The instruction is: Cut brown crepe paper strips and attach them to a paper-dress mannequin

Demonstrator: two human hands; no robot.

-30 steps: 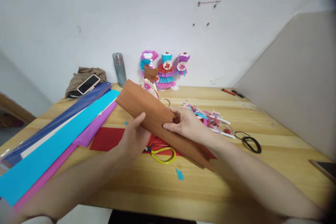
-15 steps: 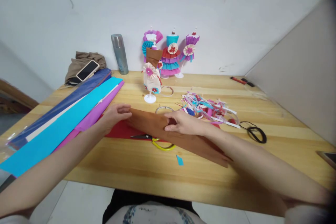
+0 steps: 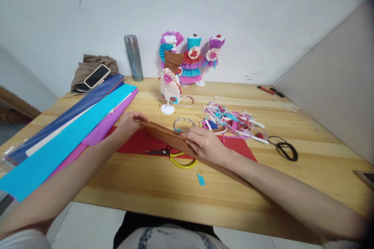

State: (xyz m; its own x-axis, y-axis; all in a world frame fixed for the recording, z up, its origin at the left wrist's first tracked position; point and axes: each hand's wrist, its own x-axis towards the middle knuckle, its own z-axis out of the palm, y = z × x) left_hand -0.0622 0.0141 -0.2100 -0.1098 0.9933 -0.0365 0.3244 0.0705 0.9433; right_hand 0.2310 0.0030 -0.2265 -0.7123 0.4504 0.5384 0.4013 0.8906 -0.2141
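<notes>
A long folded strip of brown paper (image 3: pixel 166 134) slants across the middle, seen nearly edge-on. My left hand (image 3: pixel 133 123) grips its far left end between thumb and fingers. Further along, my right hand (image 3: pixel 201 142) pinches the strip's upper edge, and the rest of it runs down beneath my right forearm. Below the strip, red paper (image 3: pixel 131 142) lies on the table, with yellow-handled scissors (image 3: pixel 182 161) on it, open-bladed. A small blue scrap (image 3: pixel 200 179) lies nearer me. Behind my hands stands a small dress form (image 3: pixel 171 85) in brown and cream paper.
Blue paper (image 3: pixel 73 140) and purple paper (image 3: pixel 101 130) lie at the left, near a phone (image 3: pixel 97 76) on brown cloth and a flask (image 3: pixel 134 58). Further back are several dressed forms (image 3: pixel 191 60). Paper scraps (image 3: pixel 233 118) and a black cord (image 3: pixel 286 151) lie right.
The brown paper has tilted from showing its broad face to nearly edge-on, uncovering more red paper. My right hand has turned over its edge, and my left hand has closed on the end.
</notes>
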